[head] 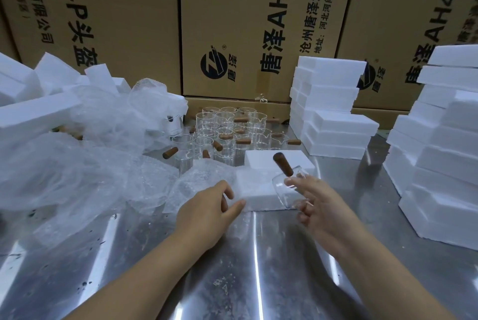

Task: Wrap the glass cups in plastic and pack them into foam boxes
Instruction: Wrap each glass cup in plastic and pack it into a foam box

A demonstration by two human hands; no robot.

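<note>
- The glass cup [289, 189] is tilted in the air over the near right end of the foam box [258, 187], its brown wooden handle [283, 164] pointing up and away.
- The right hand [316, 204] grips it, thumb on the wall by the handle and fingers curled underneath.
- The left hand [207, 212] sits at the box's near left corner, thumb along the near edge and fingers bent. I cannot tell whether it grips the box or the bubble wrap [191, 186].
- More handled cups [227, 128] cluster behind.
- 2 groups of stacked foam boxes [328, 112] stand to the right on the metal table [232, 268].
</note>
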